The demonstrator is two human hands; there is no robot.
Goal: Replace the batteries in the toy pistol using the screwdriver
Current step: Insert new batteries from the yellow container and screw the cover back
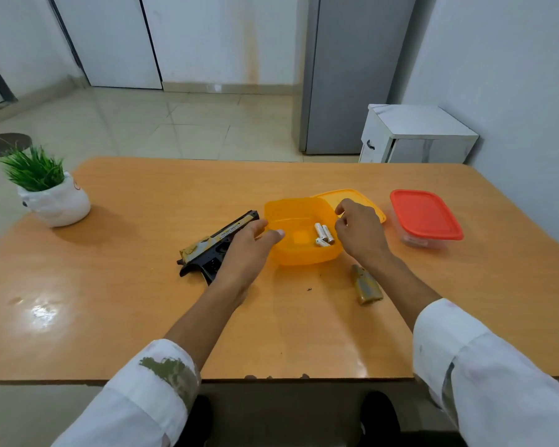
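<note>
While the orange-brown wooden table is bearing everything, a potted green plant is standing at its far left and a clear container with a red lid is sitting at the right. A yellow-orange plastic tub is resting mid-table, its matching lid lying behind it. The toy pistol is lying just left of the tub, partly under the left hand, which is reaching wide open, thumb over the tub's left rim. The right hand is hovering with curled fingers over the right rim; whether it is pinching anything I cannot tell. A loose olive-yellow pistol part is lying beside the right forearm, and small white batteries are lying inside the tub.
</note>
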